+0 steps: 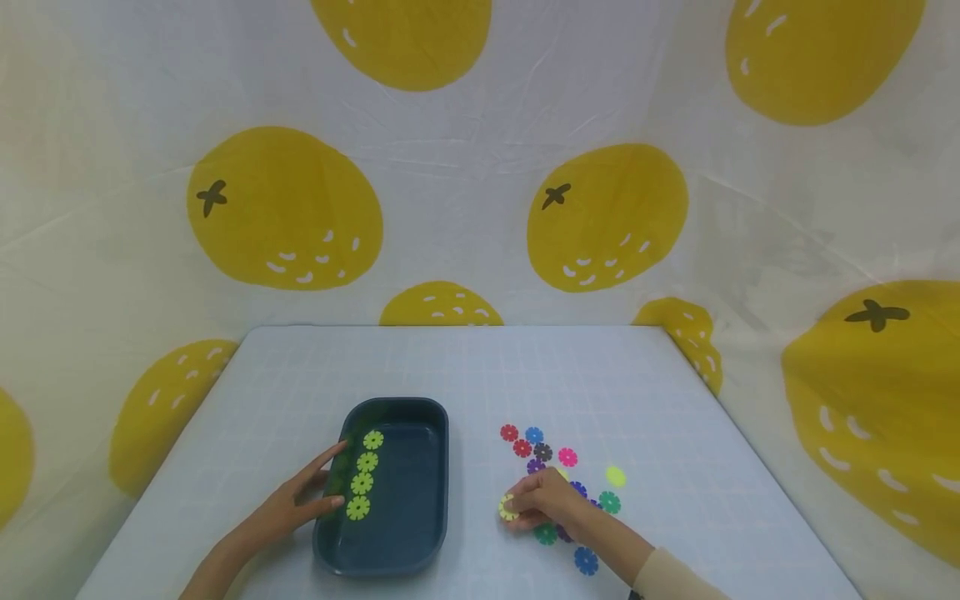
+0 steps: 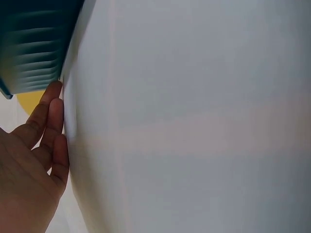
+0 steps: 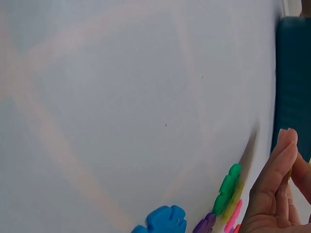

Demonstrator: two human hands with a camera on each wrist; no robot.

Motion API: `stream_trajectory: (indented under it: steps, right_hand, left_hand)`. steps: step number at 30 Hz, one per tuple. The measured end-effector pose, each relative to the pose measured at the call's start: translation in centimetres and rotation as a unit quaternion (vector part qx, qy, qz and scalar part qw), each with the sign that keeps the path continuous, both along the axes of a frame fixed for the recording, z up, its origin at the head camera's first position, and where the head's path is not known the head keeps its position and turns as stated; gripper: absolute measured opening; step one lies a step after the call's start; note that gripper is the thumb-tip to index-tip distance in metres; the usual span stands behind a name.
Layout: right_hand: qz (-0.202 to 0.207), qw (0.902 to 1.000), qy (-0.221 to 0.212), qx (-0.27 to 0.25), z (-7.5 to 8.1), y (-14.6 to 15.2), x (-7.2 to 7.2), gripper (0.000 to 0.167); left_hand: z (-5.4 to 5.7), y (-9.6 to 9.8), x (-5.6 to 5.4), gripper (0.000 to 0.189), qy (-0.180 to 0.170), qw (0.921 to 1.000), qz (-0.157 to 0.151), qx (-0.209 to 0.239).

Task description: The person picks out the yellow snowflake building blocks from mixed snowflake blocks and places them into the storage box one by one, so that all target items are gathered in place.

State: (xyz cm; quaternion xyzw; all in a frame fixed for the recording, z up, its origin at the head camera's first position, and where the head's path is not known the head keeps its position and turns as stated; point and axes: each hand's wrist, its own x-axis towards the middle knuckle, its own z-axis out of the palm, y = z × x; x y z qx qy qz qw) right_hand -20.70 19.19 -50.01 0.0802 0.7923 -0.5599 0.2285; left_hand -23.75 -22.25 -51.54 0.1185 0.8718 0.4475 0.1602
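A dark blue-green tray (image 1: 405, 533) stands on the table left of the middle. Inside it, along its left side, several yellow notched plastic discs (image 1: 362, 483) lie in a row. My left hand (image 1: 288, 504) rests at the tray's left side, fingers extended, with thumb and fingertips at the rim. My right hand (image 1: 546, 500) pinches another yellow notched disc (image 1: 507, 507) between thumb and fingers, right of the tray. In the right wrist view the right hand (image 3: 277, 189) hides most of the held disc.
Around and beyond my right hand lie loose notched discs: a red disc (image 1: 509, 432), a pink disc (image 1: 567, 457), a yellow disc (image 1: 616, 476), a green disc (image 1: 610, 502), a blue disc (image 1: 587, 560) and several more. A fruit-print cloth (image 1: 465, 208) hangs behind the white table (image 1: 300, 375).
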Motion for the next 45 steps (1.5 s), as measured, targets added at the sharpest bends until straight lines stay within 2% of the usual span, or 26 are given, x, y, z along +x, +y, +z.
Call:
stream_trajectory:
  steps: [6,15,22,45]
  right_hand:
    - [-0.003,1.0,-0.006,0.002,-0.1,-0.1,0.0,0.019]
    - [-0.005,1.0,0.003,-0.004,0.4,-0.8,-0.1,0.019]
    - [-0.012,0.9999,0.0,-0.008,0.6,-1.1,-0.4,0.018]
    - [0.0,0.9994,0.012,-0.034,1.9,-1.9,-1.1,0.019]
  left_hand:
    - [0.2,0.0,0.0,0.082,-0.004,1.0,0.0,-0.001]
    - [-0.2,-0.1,0.0,0.081,-0.002,1.0,-0.001,0.001]
    - [-0.1,-0.1,-0.1,0.081,-0.009,0.9999,-0.002,0.007]
    - [0.2,0.1,0.1,0.082,-0.012,0.9999,0.004,-0.004]
